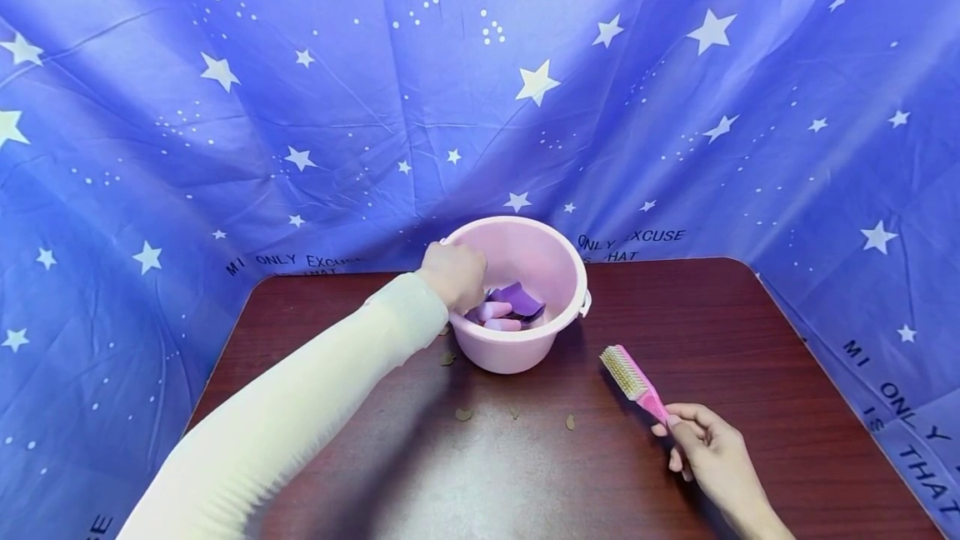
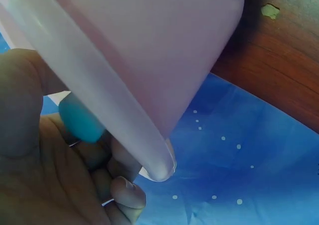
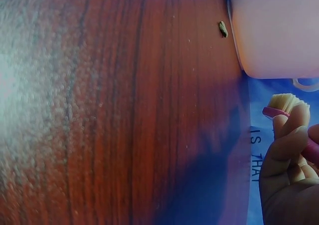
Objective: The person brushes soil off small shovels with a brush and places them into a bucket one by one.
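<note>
A pink bucket (image 1: 512, 348) stands on the table, its rim facing up. My left hand (image 1: 454, 273) is at the bucket's left rim, partly inside it. In the left wrist view, its fingers curl round a rounded teal piece (image 2: 81, 117) beside the rim; the rest of that piece is hidden. Inside the bucket lie a purple piece (image 1: 520, 301) and pink-and-white rounded ends (image 1: 501, 324). My right hand (image 1: 712, 450) grips the handle of a pink brush (image 1: 632, 377) with cream bristles, held out right of the bucket.
Several small brownish flakes (image 1: 463, 414) lie scattered on the dark red wooden table (image 1: 750, 340) in front of the bucket. A white handle joint (image 1: 586, 304) juts from the bucket's right side. Blue star-printed cloth (image 1: 375, 107) hangs behind and along both sides.
</note>
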### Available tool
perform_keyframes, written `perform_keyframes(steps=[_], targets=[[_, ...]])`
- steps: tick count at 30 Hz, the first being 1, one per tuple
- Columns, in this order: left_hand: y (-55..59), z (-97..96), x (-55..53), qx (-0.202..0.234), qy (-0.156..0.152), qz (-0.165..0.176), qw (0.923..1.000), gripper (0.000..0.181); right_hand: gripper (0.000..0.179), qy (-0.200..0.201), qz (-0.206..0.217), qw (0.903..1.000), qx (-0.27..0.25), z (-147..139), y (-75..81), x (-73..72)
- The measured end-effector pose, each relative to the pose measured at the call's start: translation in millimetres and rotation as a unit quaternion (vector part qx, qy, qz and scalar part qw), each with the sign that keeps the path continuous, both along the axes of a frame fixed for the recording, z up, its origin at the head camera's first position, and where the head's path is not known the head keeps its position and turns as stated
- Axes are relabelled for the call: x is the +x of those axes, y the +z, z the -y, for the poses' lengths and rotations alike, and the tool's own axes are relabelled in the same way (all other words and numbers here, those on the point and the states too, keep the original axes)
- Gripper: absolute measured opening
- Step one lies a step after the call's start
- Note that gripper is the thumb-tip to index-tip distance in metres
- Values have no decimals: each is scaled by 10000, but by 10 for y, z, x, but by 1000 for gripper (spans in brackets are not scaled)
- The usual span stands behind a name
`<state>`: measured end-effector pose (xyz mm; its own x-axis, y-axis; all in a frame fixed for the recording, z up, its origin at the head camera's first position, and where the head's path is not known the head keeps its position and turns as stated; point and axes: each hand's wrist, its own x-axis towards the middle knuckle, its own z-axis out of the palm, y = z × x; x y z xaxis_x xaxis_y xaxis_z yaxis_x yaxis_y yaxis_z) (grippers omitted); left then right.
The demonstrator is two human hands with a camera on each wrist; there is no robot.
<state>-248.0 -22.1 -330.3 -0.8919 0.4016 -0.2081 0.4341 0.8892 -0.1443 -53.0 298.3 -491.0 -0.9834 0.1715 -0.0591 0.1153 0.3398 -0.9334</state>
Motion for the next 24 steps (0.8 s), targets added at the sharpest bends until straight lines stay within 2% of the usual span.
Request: perform_keyframes(steps=[11,18,24], targets=[[101,100,48,597,83,-13,9982,20,23,-17,23,10000,48,-3,-6,-13],[133,180,133,856,-131,-498,9950,18,23,-44,-24,10000,31,-11,23,-15],[171,268,232,1091,-166,-808,9906,18,24,-32,74,9999,-97,-24,34,-12]])
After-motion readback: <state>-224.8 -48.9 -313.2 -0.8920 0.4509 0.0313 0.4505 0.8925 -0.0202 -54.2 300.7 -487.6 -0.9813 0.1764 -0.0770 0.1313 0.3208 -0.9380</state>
